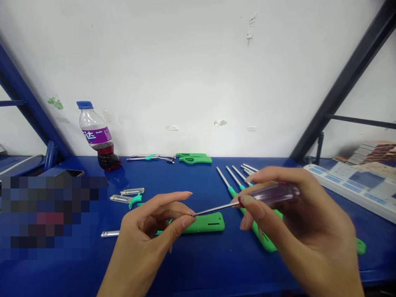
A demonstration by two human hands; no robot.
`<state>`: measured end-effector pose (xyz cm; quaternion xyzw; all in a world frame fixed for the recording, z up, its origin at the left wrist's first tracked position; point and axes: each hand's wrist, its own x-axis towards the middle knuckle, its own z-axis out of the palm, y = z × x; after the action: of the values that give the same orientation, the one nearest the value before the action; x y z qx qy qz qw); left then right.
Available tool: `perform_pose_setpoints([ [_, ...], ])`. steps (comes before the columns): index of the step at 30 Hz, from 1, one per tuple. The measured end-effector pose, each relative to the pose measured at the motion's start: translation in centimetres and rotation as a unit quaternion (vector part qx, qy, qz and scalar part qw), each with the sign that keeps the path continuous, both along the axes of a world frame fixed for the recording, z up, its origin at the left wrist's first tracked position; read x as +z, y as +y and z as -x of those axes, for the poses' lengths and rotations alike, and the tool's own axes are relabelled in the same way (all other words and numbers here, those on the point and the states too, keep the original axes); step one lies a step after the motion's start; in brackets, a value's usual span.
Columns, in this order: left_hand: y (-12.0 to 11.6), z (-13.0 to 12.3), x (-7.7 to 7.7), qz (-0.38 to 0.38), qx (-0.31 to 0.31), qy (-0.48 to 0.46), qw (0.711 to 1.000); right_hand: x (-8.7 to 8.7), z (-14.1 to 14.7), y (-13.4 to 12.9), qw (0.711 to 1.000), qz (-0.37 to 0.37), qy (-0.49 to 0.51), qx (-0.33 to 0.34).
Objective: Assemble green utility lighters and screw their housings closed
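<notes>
In my right hand (297, 218) is a screwdriver (272, 194) with a dark purple see-through handle, its thin metal shaft slanting down to the left. My left hand (154, 231) is pinched closed, thumb against finger, right at the screwdriver's tip; a tiny dark speck shows there, too small to name. Behind and below the left fingers lies a green lighter body (208, 222) with a slot, partly covered by the hand. A silver tube (109, 234) sticks out to the left of that hand. Beyond and under my right hand lie several green long-necked lighters (262, 239) with silver tubes.
Two clear fuel tanks (121, 199) and a teal trigger (135, 201) lie at left. Green shell halves (194, 159) and thin rods (151, 157) sit along the wall. A drink bottle (98, 136) stands back left, a phone (69, 173) nearby. A white power strip (349, 192) borders the blue table (185, 272).
</notes>
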<state>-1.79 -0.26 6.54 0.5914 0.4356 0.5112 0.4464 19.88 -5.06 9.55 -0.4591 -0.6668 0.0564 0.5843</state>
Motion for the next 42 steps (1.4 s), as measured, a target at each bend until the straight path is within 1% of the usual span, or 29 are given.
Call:
perform_pose_setpoints([
  [2, -0.5, -0.6, -0.3, -0.043, 0.019, 0.031, 0.998, 0.0, 0.0, 0.0, 1.000, -0.007, -0.002, -0.013],
  [5, -0.9, -1.8, -1.2, -0.114, 0.029, 0.072, 0.990, 0.1, 0.0, 0.1, 0.999, -0.013, -0.016, -0.025],
  [7, -0.7, -2.6, -2.0, -0.178, 0.033, 0.108, 0.978, 0.3, -0.1, 0.3, 0.998, -0.015, -0.047, -0.030],
  [9, -0.3, -3.4, -2.8, -0.244, 0.024, 0.152, 0.957, 0.3, -0.4, 0.5, 0.995, -0.006, -0.091, -0.032],
  [11, 0.1, -4.2, -3.4, -0.279, 0.006, 0.186, 0.942, 0.3, -0.7, 0.7, 0.990, 0.006, -0.134, -0.037],
  [13, 0.4, -4.9, -3.8, -0.272, -0.001, 0.196, 0.942, 0.2, -1.1, 0.8, 0.986, 0.008, -0.159, -0.051],
  [15, 0.4, -5.5, -4.0, -0.232, 0.006, 0.190, 0.954, 0.2, -1.4, 0.9, 0.985, 0.011, -0.161, -0.064],
  [19, -0.3, -6.4, -3.8, -0.128, 0.018, 0.164, 0.978, 0.3, -2.1, 1.0, 0.988, 0.034, -0.134, -0.066],
  [23, -0.6, -6.8, -3.5, -0.074, -0.005, 0.129, 0.989, 0.2, -2.8, 1.3, 0.990, 0.062, -0.119, -0.053],
  [26, -0.1, -6.9, -3.7, -0.082, -0.029, 0.140, 0.986, 0.3, -3.2, 1.4, 0.990, 0.090, -0.108, -0.029],
  [29, 0.4, -7.1, -3.8, -0.095, -0.050, 0.197, 0.975, 0.4, -3.3, 1.3, 0.987, 0.118, -0.107, -0.015],
  [32, 0.7, -7.5, -3.8, -0.107, -0.040, 0.259, 0.959, 0.5, -3.2, 1.3, 0.984, 0.138, -0.112, -0.006],
  [35, 1.0, -7.8, -4.0, -0.113, -0.036, 0.301, 0.946, 0.4, -3.1, 1.6, 0.978, 0.159, -0.132, -0.007],
  [38, 1.3, -7.9, -4.5, -0.111, -0.043, 0.316, 0.941, 0.3, -3.1, 2.0, 0.971, 0.176, -0.162, -0.018],
  [42, 1.5, -7.8, -4.9, -0.113, -0.053, 0.324, 0.938, 0.1, -3.3, 2.4, 0.966, 0.195, -0.171, -0.022],
])
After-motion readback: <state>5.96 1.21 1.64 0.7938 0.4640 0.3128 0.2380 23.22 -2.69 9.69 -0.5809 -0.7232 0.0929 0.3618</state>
